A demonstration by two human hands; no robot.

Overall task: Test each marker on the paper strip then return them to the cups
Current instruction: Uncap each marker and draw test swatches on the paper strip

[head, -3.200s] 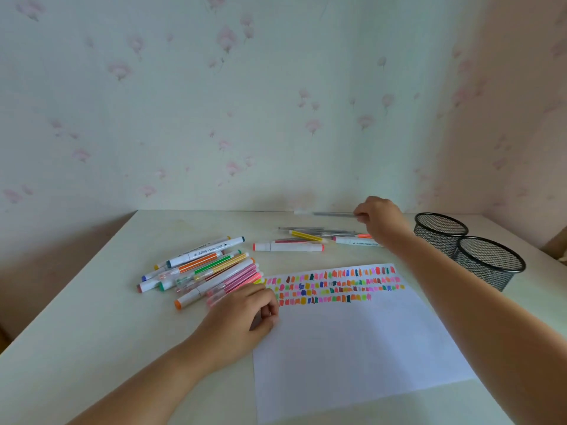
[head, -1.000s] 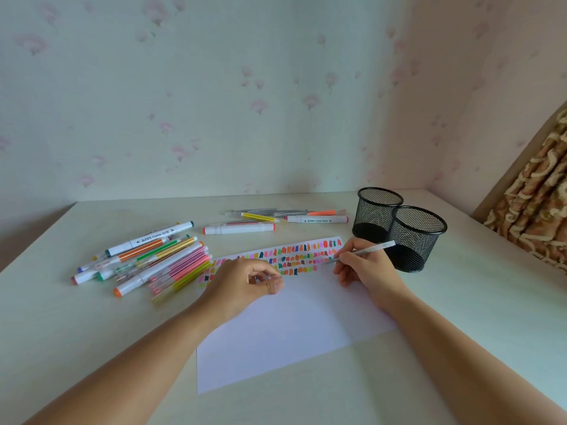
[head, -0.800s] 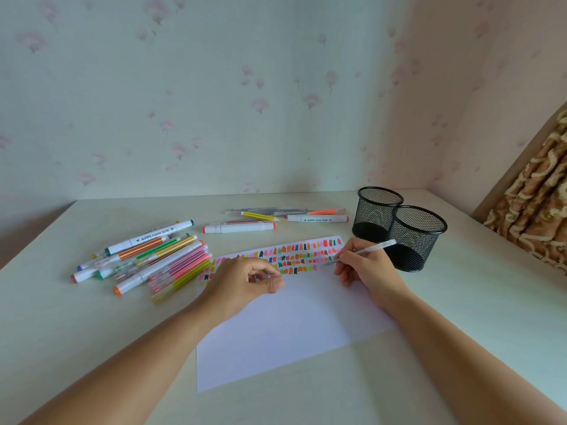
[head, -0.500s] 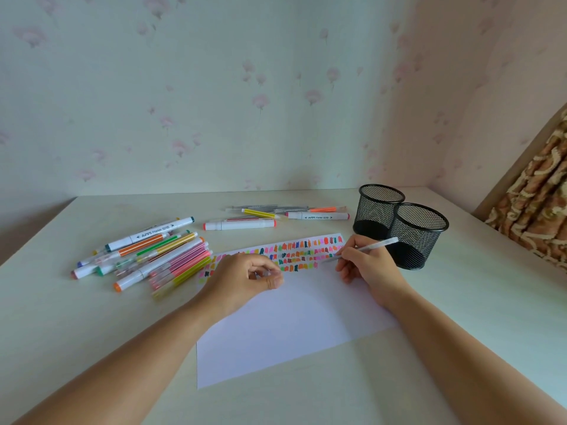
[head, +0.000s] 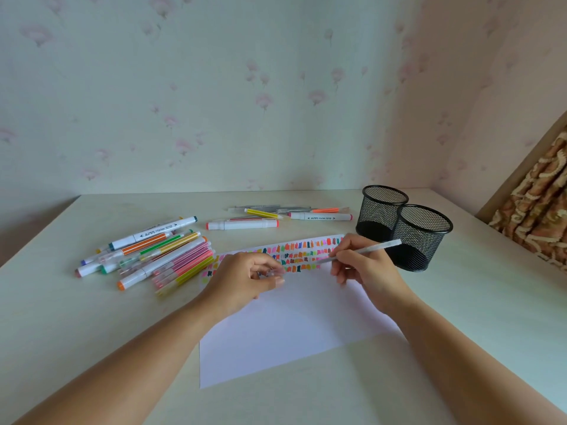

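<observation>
A white paper sheet [head: 285, 329] lies on the table, with rows of colour swatches [head: 303, 251] along its far edge. My right hand [head: 365, 268] grips a thin clear pen [head: 379, 247], its tip touching the paper at the swatches. My left hand [head: 245, 279] rests on the sheet's left part and pinches a small clear cap [head: 274, 273]. A pile of markers [head: 147, 256] lies to the left. A second group of markers [head: 276, 216] lies behind the paper. Two black mesh cups [head: 383, 211] [head: 422, 236] stand at the right, with no markers showing in them.
The table meets a flowered wall at the back and a corner at the right. A patterned curtain [head: 540, 216] hangs past the table's right edge. The table's left edge [head: 40, 228] runs diagonally beside the marker pile.
My right hand took a clear pen from the back group and brought it down to the swatches. My left hand pulled off the cap. In the last second the pen only shifts slightly.
</observation>
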